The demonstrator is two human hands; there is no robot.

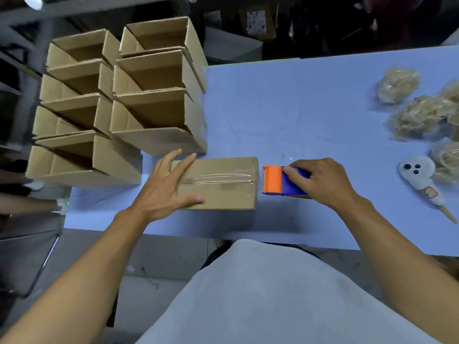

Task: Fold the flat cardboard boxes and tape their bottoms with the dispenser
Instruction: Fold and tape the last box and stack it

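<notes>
Head view: eight folded boxes (129, 100), one dispenser (280, 181).

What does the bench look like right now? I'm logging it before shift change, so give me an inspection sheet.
Surface: blue table, box and dispenser on it.
Job's things: cardboard box lying bottom up, tape along its seam; tape dispenser just off its right end.
Clutter: bagged tan bundles; ghost-faced toy.
Hands: left hand flat on box; right hand grips dispenser.
Cables: nothing seen.
Surroundings: folded open boxes stacked left; dim shelving behind.
</notes>
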